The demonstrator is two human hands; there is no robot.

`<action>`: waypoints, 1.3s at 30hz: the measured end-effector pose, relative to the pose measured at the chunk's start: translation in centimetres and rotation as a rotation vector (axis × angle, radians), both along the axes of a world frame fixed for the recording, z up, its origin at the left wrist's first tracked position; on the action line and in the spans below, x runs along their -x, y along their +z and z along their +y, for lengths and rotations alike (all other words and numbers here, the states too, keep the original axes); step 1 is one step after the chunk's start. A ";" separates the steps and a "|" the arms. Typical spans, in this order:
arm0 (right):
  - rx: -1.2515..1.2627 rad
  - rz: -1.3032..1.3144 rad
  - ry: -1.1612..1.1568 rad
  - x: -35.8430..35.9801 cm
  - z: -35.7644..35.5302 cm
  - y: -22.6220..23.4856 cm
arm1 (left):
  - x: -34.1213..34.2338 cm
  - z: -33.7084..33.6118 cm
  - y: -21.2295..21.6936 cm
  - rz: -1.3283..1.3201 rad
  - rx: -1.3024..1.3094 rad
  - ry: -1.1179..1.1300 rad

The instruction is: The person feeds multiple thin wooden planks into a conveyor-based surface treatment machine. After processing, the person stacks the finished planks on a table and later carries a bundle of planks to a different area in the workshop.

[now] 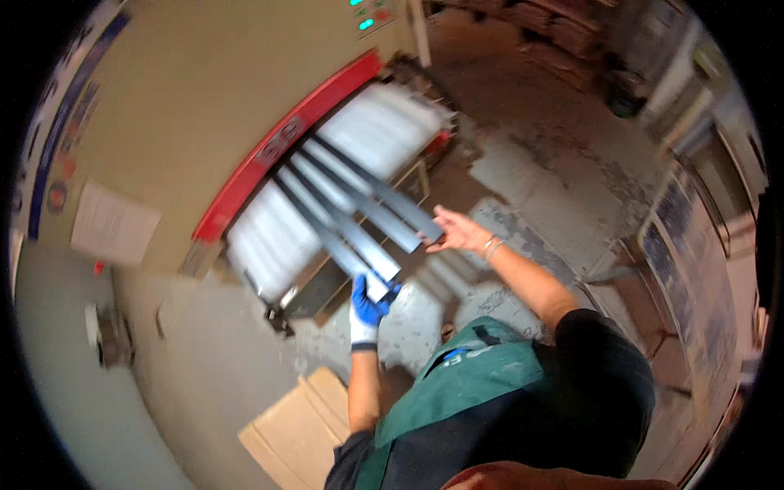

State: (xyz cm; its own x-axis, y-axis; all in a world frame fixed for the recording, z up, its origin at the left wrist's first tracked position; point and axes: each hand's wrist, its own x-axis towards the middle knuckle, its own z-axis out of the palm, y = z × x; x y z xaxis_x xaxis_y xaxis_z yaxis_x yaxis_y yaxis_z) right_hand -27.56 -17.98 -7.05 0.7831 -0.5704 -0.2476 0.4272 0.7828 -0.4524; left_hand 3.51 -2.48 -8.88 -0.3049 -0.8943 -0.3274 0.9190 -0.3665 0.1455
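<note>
Now the gloved left hand (pixel 367 306) grips 1 grey strip (pixel 335 238) by its end. The right hand (pixel 457 233), fingers spread, touches a 2nd strip (pixel 384 193).

Left hand (pixel 367 306) seemingly grips grey strips (pixel 359 214); right hand (pixel 457 233) open.

Dark grey strips (pixel 359 216), white rollers (pixel 327 175), red machine bar (pixel 278 147); blue-and-white glove (pixel 367 306), green apron (pixel 457 384)

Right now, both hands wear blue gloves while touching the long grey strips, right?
No. Only the left hand wears a blue glove; the right hand is bare. Both do touch the long grey strips, as the head view shows.
</note>
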 end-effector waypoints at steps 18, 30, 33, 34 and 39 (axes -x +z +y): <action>-0.406 0.561 -0.117 7.3 18.1 -13.3 | 1.2 19.4 -8.1 -0.481 -0.457 0.097; -0.296 0.622 0.010 9.5 19.6 -14.8 | 2.0 27.1 -12.1 -0.467 -0.512 0.417; -0.260 0.651 0.070 8.8 19.7 -14.5 | 3.7 29.1 -11.6 -0.550 -0.618 0.516; -0.256 0.660 0.103 9.5 20.1 -14.8 | 5.2 29.1 -10.2 -0.559 -0.621 0.565; -0.220 0.693 0.317 9.4 20.5 -15.8 | 9.7 34.1 -9.0 -0.516 -0.680 0.673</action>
State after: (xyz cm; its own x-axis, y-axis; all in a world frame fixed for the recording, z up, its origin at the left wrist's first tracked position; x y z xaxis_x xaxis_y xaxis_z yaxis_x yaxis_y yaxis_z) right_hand -36.94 2.52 -22.83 0.5266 -0.2271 -0.8192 -0.1534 0.9225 -0.3543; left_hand -6.20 31.66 -17.90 0.4964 -0.4093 -0.7655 0.8480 0.0400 0.5285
